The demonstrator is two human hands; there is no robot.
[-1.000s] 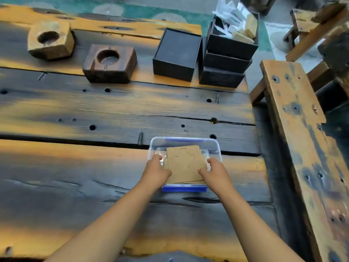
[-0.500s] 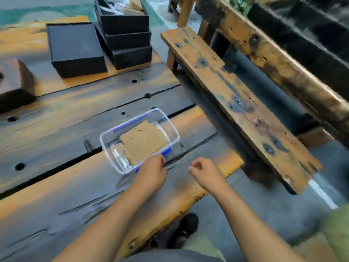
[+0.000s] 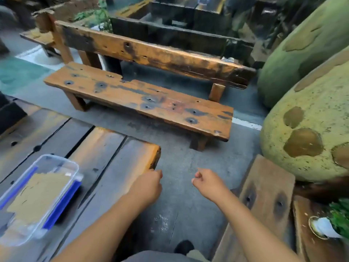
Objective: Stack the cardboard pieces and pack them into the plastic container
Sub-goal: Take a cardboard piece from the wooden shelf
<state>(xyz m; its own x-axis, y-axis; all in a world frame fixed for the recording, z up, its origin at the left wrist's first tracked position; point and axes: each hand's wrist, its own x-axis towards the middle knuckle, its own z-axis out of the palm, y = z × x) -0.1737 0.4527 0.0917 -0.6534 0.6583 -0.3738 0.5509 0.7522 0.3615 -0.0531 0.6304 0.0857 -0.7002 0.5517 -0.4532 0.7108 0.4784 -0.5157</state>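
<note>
**Hands Off the Packed Container**

Swung right since half a second ago, so that the plastic container [image 3: 40, 197] now sits at the left edge of view instead of the middle. Pulled off its near rim, the left hand [image 3: 146, 186]; now well apart from it, at the near right corner of the wooden table [image 3: 117, 163]. Loosely curled, fingers drawn together, gripping nothing. Same with the right hand [image 3: 208, 183]: curled into a loose fist, empty, held over the grey floor [image 3: 179, 205] just right of the left hand.

Resting inside the clear container, the cardboard pieces [image 3: 38, 195], lying flat as a stack, with blue clips along the container's two long sides. Standing on the table's near left part, container upright and lidless.

Farther off, a worn wooden bench [image 3: 143, 100] with a backrest, across the floor from the table. To the right, a large green speckled rounded form [image 3: 309, 133]. Near right, a second plank surface [image 3: 264, 195] and a bit of green plant [image 3: 340, 216].
</note>
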